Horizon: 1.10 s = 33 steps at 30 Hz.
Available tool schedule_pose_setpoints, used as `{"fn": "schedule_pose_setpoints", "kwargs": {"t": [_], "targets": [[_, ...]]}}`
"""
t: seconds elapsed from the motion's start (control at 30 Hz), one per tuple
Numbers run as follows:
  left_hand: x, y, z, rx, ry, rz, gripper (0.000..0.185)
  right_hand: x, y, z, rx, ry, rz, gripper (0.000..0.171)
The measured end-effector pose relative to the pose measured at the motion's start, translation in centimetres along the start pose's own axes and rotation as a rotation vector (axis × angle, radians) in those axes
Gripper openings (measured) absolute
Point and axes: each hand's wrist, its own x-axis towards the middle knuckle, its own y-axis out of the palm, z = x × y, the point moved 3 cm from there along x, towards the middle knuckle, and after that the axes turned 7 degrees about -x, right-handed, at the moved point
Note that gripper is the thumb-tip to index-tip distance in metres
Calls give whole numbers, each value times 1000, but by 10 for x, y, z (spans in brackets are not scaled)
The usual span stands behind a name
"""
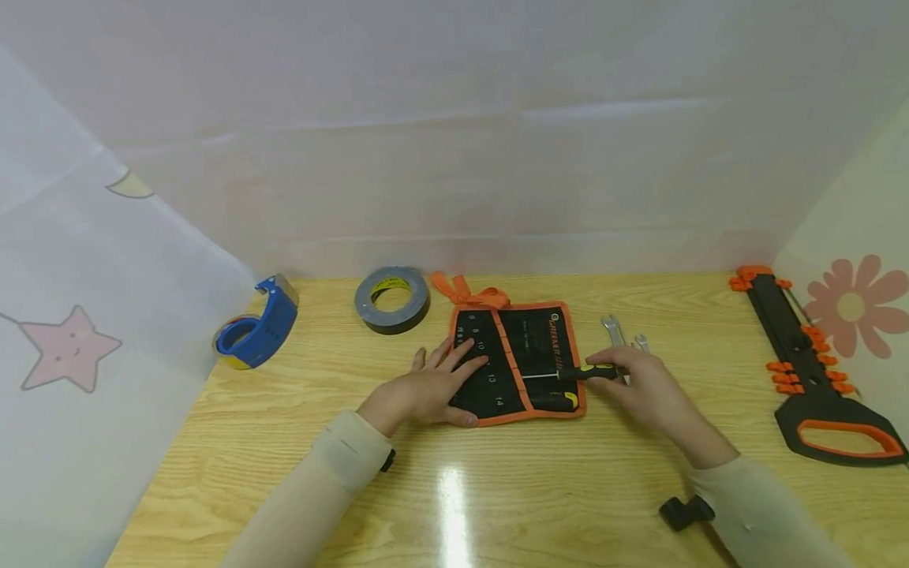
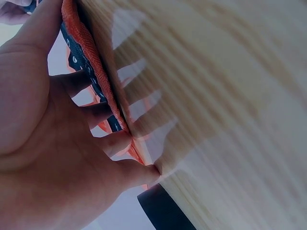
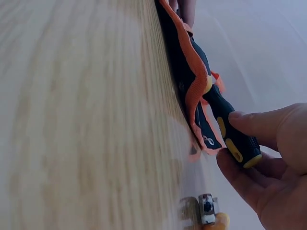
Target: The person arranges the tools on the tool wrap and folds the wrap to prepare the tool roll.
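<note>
A black tool pouch (image 1: 536, 335) with orange trim and printed numbers lies flat on the table. My left hand (image 1: 432, 392) rests on its left part, fingers spread; in the left wrist view the fingertips reach over the orange edge (image 2: 91, 52). Between thumb and fingers, my right hand (image 1: 645, 388) pinches the handle end of a screwdriver (image 1: 588, 371), black with yellow patches. Its thin shaft points left across the pouch, the tip at the orange divider strip. Another yellow-ended black handle (image 1: 570, 401) sits in the pouch's lower right.
Two wrenches (image 1: 612, 329) lie just beyond my right hand, partly hidden by it. Behind the pouch are its orange ties (image 1: 469, 293) and a grey tape roll (image 1: 392, 300). A blue tape dispenser (image 1: 266, 331) stands at left, a black-and-orange tool (image 1: 802, 363) at right. Draped sheets enclose the table.
</note>
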Motion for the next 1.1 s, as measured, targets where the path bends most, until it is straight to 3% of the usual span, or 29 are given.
{"fn": "schedule_pose_setpoints", "kwargs": {"t": [0.4,0.73,1.1], "targets": [[0,1,0,4,-1,2,99,8,10,12,-29,-65,-3,24],[0,1,0,7,-5,4,99,16,19,18,-24,-110,58,24],[0,0,-1,5,-3,2,100,20,25,26,-54,-147,27,22]]}}
